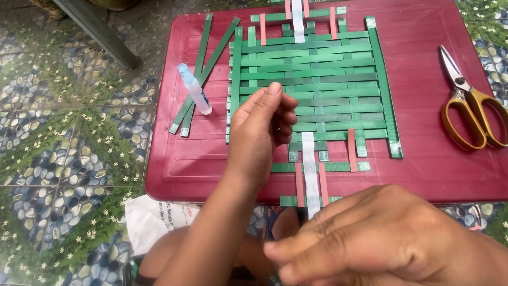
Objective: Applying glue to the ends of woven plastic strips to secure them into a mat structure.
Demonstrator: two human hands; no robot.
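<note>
The green woven strip mat [312, 85] lies in the middle of the red desk [423, 169], white and pink strips running through it toward the near edge. The left hand [262, 132] hovers over its near-left part, fingers loosely curled, gripping nothing visible. The right hand [386, 238] hangs below the near edge, fingers pressed together; whether it pinches a strip I cannot tell. Weaving looks underway; the next strip likely needs careful threading over and under. A glue bottle [194, 89] and loose green strips [203, 69] lie near the left edge, scissors [471, 106] at the right edge.
</note>
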